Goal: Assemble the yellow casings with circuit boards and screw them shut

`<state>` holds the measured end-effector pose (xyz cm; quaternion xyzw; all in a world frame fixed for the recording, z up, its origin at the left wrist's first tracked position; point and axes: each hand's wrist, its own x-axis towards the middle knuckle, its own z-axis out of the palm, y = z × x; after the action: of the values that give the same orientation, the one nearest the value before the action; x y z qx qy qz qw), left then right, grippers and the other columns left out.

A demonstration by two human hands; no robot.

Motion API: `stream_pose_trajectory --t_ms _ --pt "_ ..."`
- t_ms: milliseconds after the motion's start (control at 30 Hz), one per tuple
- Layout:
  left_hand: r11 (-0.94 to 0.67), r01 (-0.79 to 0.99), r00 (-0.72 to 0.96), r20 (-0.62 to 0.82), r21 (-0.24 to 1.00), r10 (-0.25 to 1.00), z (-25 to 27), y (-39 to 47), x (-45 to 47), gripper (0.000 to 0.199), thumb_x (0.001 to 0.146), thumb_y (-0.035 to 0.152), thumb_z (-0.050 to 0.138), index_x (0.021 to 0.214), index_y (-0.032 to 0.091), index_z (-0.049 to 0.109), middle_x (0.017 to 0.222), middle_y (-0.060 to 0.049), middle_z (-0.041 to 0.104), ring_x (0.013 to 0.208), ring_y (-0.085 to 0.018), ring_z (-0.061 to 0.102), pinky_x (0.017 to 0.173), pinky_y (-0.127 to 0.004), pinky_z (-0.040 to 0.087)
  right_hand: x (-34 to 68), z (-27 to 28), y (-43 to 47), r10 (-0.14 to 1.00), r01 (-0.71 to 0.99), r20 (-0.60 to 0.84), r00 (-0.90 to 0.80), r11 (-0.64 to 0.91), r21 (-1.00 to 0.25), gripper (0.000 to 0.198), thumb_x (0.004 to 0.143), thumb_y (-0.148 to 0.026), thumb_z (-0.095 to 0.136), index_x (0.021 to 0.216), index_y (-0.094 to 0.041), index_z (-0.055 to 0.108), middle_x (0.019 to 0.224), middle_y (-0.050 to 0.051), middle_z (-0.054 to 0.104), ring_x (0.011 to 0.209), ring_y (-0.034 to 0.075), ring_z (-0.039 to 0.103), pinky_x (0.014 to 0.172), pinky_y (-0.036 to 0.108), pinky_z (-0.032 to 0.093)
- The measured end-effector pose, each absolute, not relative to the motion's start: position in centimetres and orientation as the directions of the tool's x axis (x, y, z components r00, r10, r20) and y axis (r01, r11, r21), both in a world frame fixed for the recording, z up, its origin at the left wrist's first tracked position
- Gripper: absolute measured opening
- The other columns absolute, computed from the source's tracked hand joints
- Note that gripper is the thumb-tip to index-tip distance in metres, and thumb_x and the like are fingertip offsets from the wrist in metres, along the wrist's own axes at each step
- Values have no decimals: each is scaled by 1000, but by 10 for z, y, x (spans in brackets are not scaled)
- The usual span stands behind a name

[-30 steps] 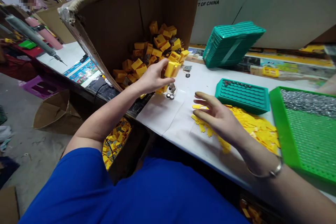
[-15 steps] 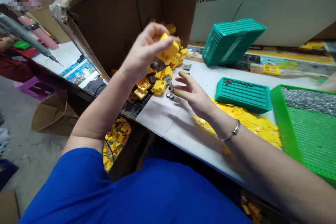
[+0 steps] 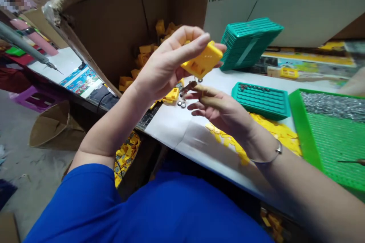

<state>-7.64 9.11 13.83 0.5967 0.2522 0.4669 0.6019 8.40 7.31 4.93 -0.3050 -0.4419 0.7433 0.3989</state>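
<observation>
My left hand grips a yellow plastic casing between thumb and fingers, tilted above the table, with openings along its lower edge. Just below it is my right hand, its thumb and forefinger pinching a small flat dark piece; the other fingers are loosely spread. Something thin, like a wire, runs between the casing and this piece. Several small round button-cell-like discs lie on the white tabletop. More yellow casings lie behind my left hand, partly hidden by it.
A large cardboard box on its side holds yellow parts. To the right are stacked teal trays, a lower teal tray, flat yellow pieces and a green tray with metal parts. A screwdriver hangs at left.
My left hand has moved right with the yellow casing, over my right hand. My right hand has shifted slightly and its fingers have closed on the small dark piece. A screwdriver-like shaft appears at far right.
</observation>
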Motion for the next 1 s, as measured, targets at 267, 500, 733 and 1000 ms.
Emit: stream_pose_trajectory --t_ms 267,500,733,1000 --pt "-443 89 686 268 892 677 74 66 -99 25 78 27 77 98 19 64 130 -12 63 126 -27 58 107 -42 46 158 20 25 991 136 -26 -130 -8 -991 36 84 -41 69 115 -23 67 90 5 74 76 19 71 76 39 61" --pt "-732 235 762 347 640 547 -2 13 -90 16 91 17 55 103 19 64 137 -21 55 131 -27 52 103 -47 49 199 -14 -28 574 643 596 -562 756 -122 43 89 -8 56 128 -25 64 116 10 73 96 26 72 80 40 58" --pt "-696 338 728 292 634 620 -15 -13 -95 36 88 23 62 123 21 53 144 -22 48 135 -30 48 105 -51 48 195 -32 -61 597 592 518 -612 781 -201 36 93 -8 47 118 -24 67 110 9 75 95 22 71 81 38 58" --pt "-582 723 548 204 373 811 -12 -13 -88 65 79 62 65 125 16 57 113 -16 63 104 -31 56 88 -47 45 180 -24 -56 753 801 455 -475 584 -129 18 97 -25 55 94 -15 70 81 7 71 70 17 61 65 32 45"
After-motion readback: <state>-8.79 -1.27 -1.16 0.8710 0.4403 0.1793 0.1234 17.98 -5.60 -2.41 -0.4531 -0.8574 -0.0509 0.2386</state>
